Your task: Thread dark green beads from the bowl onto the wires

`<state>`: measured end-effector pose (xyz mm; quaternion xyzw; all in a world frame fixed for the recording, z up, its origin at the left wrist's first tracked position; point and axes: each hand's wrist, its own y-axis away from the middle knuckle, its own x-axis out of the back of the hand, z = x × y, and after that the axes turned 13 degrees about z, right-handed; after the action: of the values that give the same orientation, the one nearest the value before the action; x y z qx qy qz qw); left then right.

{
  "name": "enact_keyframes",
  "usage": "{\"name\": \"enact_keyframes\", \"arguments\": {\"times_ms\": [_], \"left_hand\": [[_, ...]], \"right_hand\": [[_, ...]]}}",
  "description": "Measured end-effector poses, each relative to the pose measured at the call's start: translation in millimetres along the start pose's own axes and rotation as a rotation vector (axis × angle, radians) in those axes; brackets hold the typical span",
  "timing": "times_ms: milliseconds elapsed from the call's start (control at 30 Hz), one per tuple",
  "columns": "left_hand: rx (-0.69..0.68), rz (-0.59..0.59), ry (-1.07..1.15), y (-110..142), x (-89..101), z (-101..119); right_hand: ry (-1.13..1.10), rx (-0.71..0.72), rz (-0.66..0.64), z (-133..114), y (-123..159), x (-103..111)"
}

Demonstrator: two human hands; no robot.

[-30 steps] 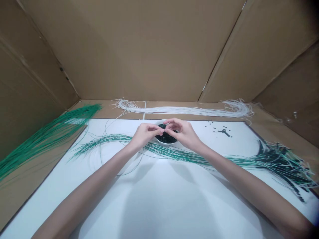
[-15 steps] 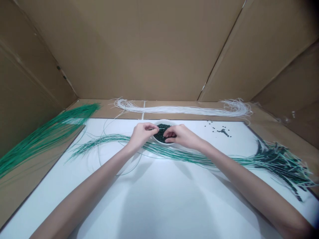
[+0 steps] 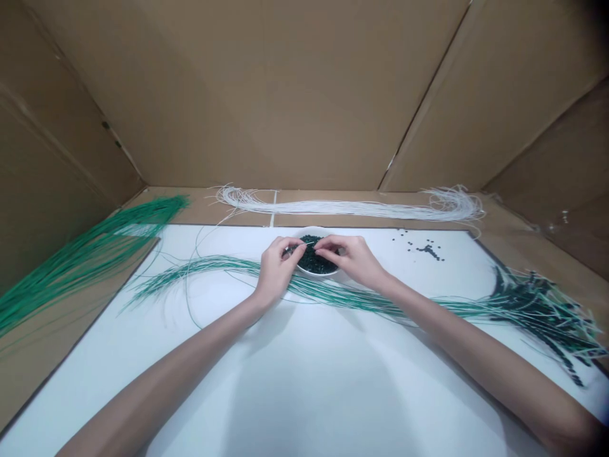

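My left hand (image 3: 280,266) is closed in a pinch on a thin white cord (image 3: 309,244), whose short end sticks out to the right over a white bowl (image 3: 318,275). Small dark beads (image 3: 311,259) fill the bowl. My right hand (image 3: 354,257) is also pinched, its fingertips just right of the cord's end; what lies between them is too small to make out. In front of the bowl, under my wrists, a bundle of green strands (image 3: 333,296) runs across the white board.
Black beads strung on strands (image 3: 537,311) pile up at the right end of the bundle. Loose beads (image 3: 429,251) lie at the back right. White cords (image 3: 347,208) stretch along the back, and more green strands (image 3: 95,254) lie left. Cardboard walls (image 3: 266,95) enclose the board (image 3: 314,393).
My right hand went down into the beads, then rose back to the cord's end. My left hand stayed pinched on the cord, turning slightly and shifting a little right.
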<state>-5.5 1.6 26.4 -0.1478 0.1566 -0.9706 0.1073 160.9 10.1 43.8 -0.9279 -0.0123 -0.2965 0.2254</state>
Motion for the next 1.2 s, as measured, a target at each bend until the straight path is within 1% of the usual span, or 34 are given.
{"name": "enact_keyframes", "arguments": {"times_ms": [67, 233, 433, 567, 700, 800, 933, 1100, 1200], "left_hand": [[-0.039, 0.012, -0.023, 2.2, -0.9, -1.6], [-0.141, 0.051, -0.054, 8.1, -1.7, -6.8], [-0.285, 0.080, -0.084, 14.5, -1.4, -11.4], [-0.389, 0.082, -0.082, 16.1, -3.1, -14.7], [-0.414, 0.092, -0.083, 16.0, -4.4, -15.5], [-0.404, 0.088, -0.096, 16.2, -4.4, -15.2], [-0.401, 0.083, -0.118, 16.5, -4.2, -15.2], [-0.398, 0.072, -0.133, 16.3, -4.0, -15.1], [-0.412, 0.072, -0.135, 16.2, -3.9, -15.0]], "right_hand": [[-0.094, -0.046, 0.040, 1.2, 0.9, 0.1], [-0.283, -0.141, 0.063, 2.5, 2.7, 0.5], [-0.409, -0.208, 0.051, 1.5, 3.1, 1.3], [-0.437, -0.235, 0.037, 2.3, 3.8, 1.9], [-0.484, -0.263, 0.026, 1.7, 3.7, 2.5], [-0.470, -0.263, 0.035, 1.4, 3.7, 2.8], [-0.429, -0.224, 0.046, 1.5, 4.0, 2.7], [-0.300, -0.153, 0.085, 0.5, 3.7, 2.5], [-0.257, -0.136, 0.090, 0.2, 3.9, 2.5]]}}
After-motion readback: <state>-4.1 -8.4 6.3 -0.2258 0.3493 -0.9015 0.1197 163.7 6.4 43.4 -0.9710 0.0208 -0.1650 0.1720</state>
